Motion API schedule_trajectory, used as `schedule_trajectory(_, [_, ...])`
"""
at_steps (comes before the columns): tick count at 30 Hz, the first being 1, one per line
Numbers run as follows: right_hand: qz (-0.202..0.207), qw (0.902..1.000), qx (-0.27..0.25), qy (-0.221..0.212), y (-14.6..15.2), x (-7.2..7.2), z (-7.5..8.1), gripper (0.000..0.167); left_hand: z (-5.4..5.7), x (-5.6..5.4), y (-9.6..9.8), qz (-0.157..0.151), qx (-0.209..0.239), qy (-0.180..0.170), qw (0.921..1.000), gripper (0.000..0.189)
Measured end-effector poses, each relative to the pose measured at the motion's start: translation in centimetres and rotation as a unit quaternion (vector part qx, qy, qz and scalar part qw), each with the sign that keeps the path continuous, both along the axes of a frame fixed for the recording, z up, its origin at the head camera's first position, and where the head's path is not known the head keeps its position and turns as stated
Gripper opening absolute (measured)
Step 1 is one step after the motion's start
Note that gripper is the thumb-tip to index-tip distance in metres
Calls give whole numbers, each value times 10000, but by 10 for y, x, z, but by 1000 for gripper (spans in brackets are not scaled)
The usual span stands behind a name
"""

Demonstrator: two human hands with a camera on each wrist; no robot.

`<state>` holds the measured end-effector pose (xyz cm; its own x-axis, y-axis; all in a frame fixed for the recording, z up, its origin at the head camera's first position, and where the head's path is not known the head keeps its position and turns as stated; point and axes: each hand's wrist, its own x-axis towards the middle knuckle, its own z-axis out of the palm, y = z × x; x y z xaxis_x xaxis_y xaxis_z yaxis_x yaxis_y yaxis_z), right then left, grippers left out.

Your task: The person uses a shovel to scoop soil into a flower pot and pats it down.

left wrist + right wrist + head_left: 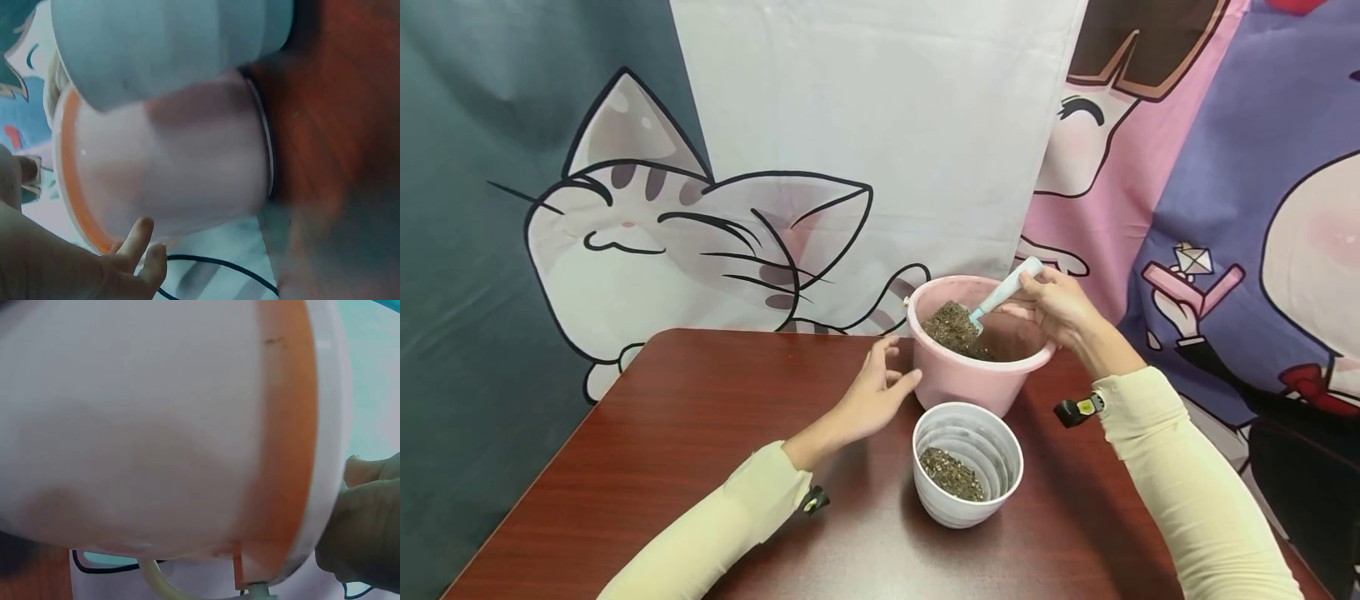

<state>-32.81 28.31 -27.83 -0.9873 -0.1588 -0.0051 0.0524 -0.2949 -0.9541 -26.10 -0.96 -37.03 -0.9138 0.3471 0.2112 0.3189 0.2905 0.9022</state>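
My right hand (1056,307) grips the pale blue handle of a small trowel (1009,286) over the right side of a pink bucket (973,387). The trowel's blade carries a heap of dark soil (951,327) inside the bucket's mouth. With fingers spread, my left hand (874,392) is at the bucket's left side, holding nothing. A white ribbed pot (962,511) stands in front of the bucket, with some soil (951,473) at its bottom. In the left wrist view, the left fingers (139,240) are close to the bucket's wall (181,162).
Everything stands on a reddish-brown wooden table (737,400). Behind it hangs a cloth backdrop (865,100) with a cartoon cat and figures. The bucket's curved carrying handle (156,581) hangs down at its side in the right wrist view.
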Motion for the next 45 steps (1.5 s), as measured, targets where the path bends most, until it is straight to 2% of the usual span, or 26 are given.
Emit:
schedule_trajectory(3, [-14,9999,-167,1,4,2,1,12,-3,18,-5,-547,-52,-175,9983,62])
schedule_trajectory(6, [6,9994,-340,30,10,3,2,13,-5,32,-9,-1243,-140,-383,9914,64])
schedule_trajectory(8, [32,9990,-434,68,13,5,3,12,-7,39,-11,-1608,-295,-380,9858,69])
schedule_trajectory(10, [46,9984,-566,86,16,6,4,11,-10,43,-12,-1794,-527,-227,9821,77])
schedule_trajectory(16, [126,9970,-722,242,22,10,10,13,-19,49,-14,-1891,-885,138,9779,96])
schedule_trajectory(22, [268,9954,-869,305,27,16,19,21,-18,50,-14,-1801,-1098,281,9771,105])
schedule_trajectory(27, [481,9913,-1164,388,32,23,18,21,-20,51,-13,-1765,-1180,309,9767,106])
schedule_trajectory(37, [589,9885,-1238,645,35,48,20,21,-26,50,-11,-1707,-1048,252,9794,98])
schedule_trajectory(45, [1102,9807,-1388,829,34,74,13,22,-27,51,-11,-1742,-1040,232,9789,100])
